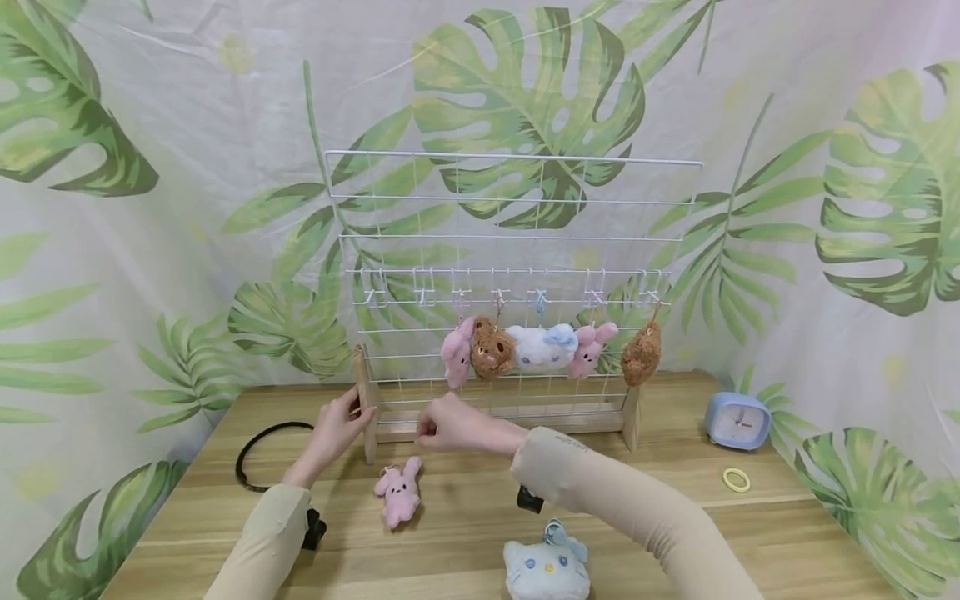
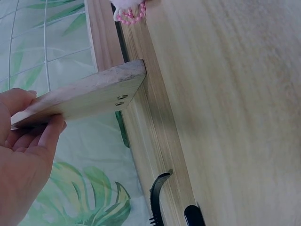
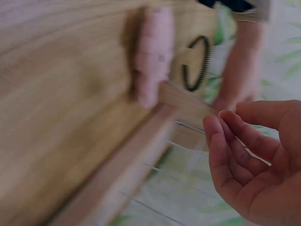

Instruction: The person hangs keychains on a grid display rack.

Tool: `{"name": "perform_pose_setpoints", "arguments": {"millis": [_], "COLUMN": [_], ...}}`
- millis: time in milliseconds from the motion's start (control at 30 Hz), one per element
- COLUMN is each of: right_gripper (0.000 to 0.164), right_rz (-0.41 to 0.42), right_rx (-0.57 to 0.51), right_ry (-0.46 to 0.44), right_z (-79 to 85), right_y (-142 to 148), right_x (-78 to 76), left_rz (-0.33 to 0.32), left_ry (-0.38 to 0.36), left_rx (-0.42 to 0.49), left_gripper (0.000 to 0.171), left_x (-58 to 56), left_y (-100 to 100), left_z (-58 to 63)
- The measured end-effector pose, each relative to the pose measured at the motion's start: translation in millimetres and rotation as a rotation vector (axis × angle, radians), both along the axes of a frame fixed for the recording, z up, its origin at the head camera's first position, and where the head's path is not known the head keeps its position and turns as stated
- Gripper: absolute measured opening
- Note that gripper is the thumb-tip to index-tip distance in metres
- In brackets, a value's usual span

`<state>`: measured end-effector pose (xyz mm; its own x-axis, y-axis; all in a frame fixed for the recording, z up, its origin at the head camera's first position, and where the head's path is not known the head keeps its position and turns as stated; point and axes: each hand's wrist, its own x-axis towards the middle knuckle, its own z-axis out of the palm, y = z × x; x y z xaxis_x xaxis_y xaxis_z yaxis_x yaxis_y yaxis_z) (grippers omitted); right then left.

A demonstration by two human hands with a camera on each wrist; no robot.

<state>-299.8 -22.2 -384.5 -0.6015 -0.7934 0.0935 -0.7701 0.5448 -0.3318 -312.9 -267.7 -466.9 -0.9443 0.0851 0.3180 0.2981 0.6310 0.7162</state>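
Observation:
My left hand (image 1: pixel 337 427) grips the left wooden post (image 2: pixel 96 92) of a white wire grid rack (image 1: pixel 517 237), thumb on one side and fingers on the other. In front of the rack's lower rail, my right hand (image 1: pixel 453 423) hovers with loosely curled fingers and nothing visible between them. A pink plush rabbit keychain (image 1: pixel 400 493) lies on the table between the forearms, below both hands. Closer to me lies a white plush cat-head keychain (image 1: pixel 546 570) with a blue bow. On the rack's hooks hang a brown plush bear (image 1: pixel 491 348), a white plush cat (image 1: pixel 542 347) and other plush keychains.
A black toothed headband (image 1: pixel 242 457) lies left of the rack on the wooden table (image 1: pixel 465 533). To the right stand a blue alarm clock (image 1: pixel 738 421) and a yellow ring (image 1: pixel 736 480). Leaf-print cloth (image 1: pixel 187 250) hangs behind everything.

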Motion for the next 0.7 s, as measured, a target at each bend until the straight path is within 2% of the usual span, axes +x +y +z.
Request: {"name": "perform_pose_setpoints", "arguments": {"millis": [133,233,533,700], "right_gripper": [0.01,0.009,0.016,0.018], "right_rz": [-0.051,-0.07,-0.121,-0.146], "right_rx": [0.045,0.048,0.047,0.07], "right_ry": [0.009,0.015,-0.08,-0.059], "right_z": [-37.7,-53.9,-78.1,-85.5], "right_y": [-14.6,-24.7,-49.1,-57.0], "right_x": [-13.5,-22.1,-36.0,-36.7], "left_rz": [-0.008,-0.007,-0.003,-0.004], "left_ry": [0.007,0.002,-0.013,-0.011], "left_rx": [0.004,0.013,0.014,0.011], "left_gripper": [0.045,0.044,0.044,0.044], "left_x": [1.6,2.5,2.0,3.5], "left_y": [0.3,0.9,2.3,0.1], "left_z": [-0.6,-0.5,3.7,3.9]}}
